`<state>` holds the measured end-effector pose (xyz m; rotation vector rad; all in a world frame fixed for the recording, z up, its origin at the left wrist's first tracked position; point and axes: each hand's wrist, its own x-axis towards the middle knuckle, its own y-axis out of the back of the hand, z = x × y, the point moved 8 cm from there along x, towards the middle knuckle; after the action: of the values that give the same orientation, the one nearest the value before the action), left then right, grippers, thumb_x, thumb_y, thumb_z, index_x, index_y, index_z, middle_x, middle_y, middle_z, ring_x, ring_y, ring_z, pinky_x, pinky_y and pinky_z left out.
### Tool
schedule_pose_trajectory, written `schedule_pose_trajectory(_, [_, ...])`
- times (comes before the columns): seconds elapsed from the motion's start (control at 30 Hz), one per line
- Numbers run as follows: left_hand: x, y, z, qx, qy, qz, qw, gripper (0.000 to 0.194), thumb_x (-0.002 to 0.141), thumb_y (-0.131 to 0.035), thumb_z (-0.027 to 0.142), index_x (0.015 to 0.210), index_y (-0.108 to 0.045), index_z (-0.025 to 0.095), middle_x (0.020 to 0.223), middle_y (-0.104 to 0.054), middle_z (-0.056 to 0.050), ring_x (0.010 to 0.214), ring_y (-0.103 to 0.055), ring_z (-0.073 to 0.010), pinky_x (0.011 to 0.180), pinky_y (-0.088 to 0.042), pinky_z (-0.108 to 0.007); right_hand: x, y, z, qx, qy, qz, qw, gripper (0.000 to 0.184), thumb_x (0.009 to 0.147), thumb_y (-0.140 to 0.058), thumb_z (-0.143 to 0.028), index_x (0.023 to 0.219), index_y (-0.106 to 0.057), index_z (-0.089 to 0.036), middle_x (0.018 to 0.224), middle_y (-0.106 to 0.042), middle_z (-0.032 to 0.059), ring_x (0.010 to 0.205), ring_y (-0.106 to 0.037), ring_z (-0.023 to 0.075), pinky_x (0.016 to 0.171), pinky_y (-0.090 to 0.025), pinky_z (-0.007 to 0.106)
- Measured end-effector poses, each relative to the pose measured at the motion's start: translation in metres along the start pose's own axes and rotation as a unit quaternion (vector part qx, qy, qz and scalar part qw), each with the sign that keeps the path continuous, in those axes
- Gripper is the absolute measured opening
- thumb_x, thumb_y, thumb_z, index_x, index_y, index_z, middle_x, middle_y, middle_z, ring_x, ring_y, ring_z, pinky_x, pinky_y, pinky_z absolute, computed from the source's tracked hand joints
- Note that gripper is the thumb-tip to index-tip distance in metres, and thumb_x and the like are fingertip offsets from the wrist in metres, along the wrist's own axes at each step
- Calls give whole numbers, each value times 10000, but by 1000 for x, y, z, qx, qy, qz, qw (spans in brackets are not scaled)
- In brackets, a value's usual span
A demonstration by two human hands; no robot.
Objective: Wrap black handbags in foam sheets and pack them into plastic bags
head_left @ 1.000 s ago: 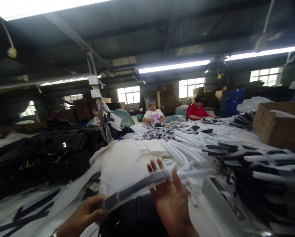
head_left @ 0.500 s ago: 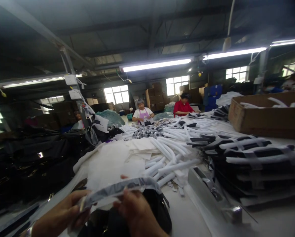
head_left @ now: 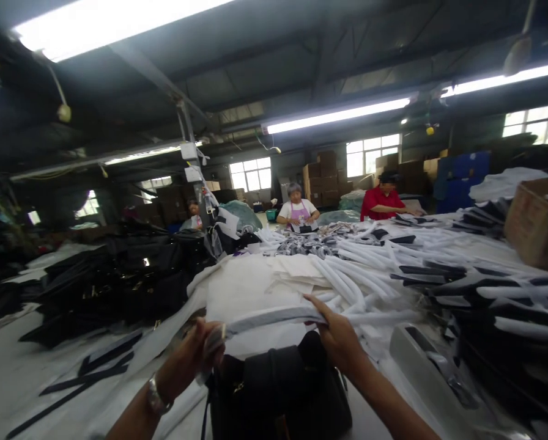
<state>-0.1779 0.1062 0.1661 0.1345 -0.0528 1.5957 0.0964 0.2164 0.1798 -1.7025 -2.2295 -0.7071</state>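
A black handbag (head_left: pixel 278 385) stands at the table's near edge, its front towards me. Above it arches the bag's handle (head_left: pixel 271 318), covered in a greyish, see-through wrap. My left hand (head_left: pixel 200 348), with a metal band at the wrist, is closed on the handle's left end; some loose clear wrap hangs by its fingers. At the other end, my right hand (head_left: pixel 336 333) pinches the handle between thumb and fingers, index finger pointing along it. The fingertips under the wrap are partly hidden.
To the right lies a grey tape-dispenser-like holder (head_left: pixel 432 366) beside stacked black bags (head_left: pixel 498 354). White foam tubes (head_left: pixel 347 281) and white sheets (head_left: pixel 246 281) cover the table ahead. Black straps (head_left: pixel 90 373) and piled bags (head_left: pixel 131 269) lie left. Two people (head_left: pixel 298 211) work opposite.
The view has swung left and tilted slightly. My right hand has moved from the handle's middle to its right end, and the bag's body now shows more fully.
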Motion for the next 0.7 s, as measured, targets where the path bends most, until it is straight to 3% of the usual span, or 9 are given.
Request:
schedule_pose_trajectory(0.07, [-4,6,-12,25,19,15,999,703,854,-329,787,681,-578,153,564,-535,-15,498,-414,-115,486,-293,-242,5,3,6,24,-11,-14,1000,484,806,-530,-228,1283,-612,-233,794,-765,27,887,-707,282,949,-477,499])
schedule_pose_trajectory(0.13, [-4,9,-11,32,23,22,999,686,884,-347,743,713,-629,141,609,-591,-38,541,-483,-135,525,-345,-251,7,2,7,59,-23,-36,997,463,840,-522,-309,1284,-597,-204,810,-766,41,812,-723,259,858,-534,457])
schedule_pose_trajectory(0.23, [7,4,15,61,13,3,998,662,907,-360,704,1019,-712,154,947,-705,-99,862,-626,-220,737,-454,-287,10,-7,4,99,-31,-69,992,480,876,-505,-413,1287,-583,-175,937,-761,90,774,-731,237,768,-568,408])
schedule_pose_trajectory(0.3, [18,-11,37,103,21,-56,993,609,889,-442,685,1161,-686,199,1093,-697,-90,1025,-612,-241,835,-456,-289,14,-12,1,105,-31,-88,990,496,887,-498,-446,1292,-579,-171,949,-756,98,777,-730,231,767,-567,403])
schedule_pose_trajectory(0.4, [27,-36,53,103,76,-158,979,554,805,-616,651,999,-742,149,817,-724,-94,688,-655,-209,617,-479,-270,19,-12,0,90,-27,-118,989,498,891,-491,-446,1296,-584,-170,921,-759,93,784,-729,241,768,-565,421])
schedule_pose_trajectory(0.47, [29,-45,58,82,94,-184,975,500,783,-681,599,860,-734,107,601,-649,-57,449,-527,-128,437,-364,-212,19,-8,2,66,-21,-141,988,465,856,-564,-403,1258,-624,-177,908,-764,80,835,-724,255,823,-547,439])
schedule_pose_trajectory(0.53, [31,-44,66,46,76,-162,983,447,795,-696,556,785,-690,109,493,-525,16,381,-373,-61,388,-240,-172,17,-2,5,36,-16,-164,986,390,782,-674,-361,1133,-709,-193,906,-770,60,901,-709,274,892,-516,447])
schedule_pose_trajectory(0.6, [33,-40,77,3,36,-114,993,413,811,-689,535,771,-638,127,489,-425,69,397,-281,-34,401,-203,-156,14,3,11,12,-14,-175,984,303,713,-751,-352,980,-767,-210,931,-773,44,963,-691,297,936,-493,451])
schedule_pose_trajectory(0.7, [34,-37,93,-41,-10,-57,998,394,795,-717,509,785,-599,133,519,-380,90,422,-239,-24,413,-199,-140,14,19,21,-9,-19,-139,990,364,708,-764,-382,1040,-753,-235,1106,-740,40,1087,-649,300,989,-466,447])
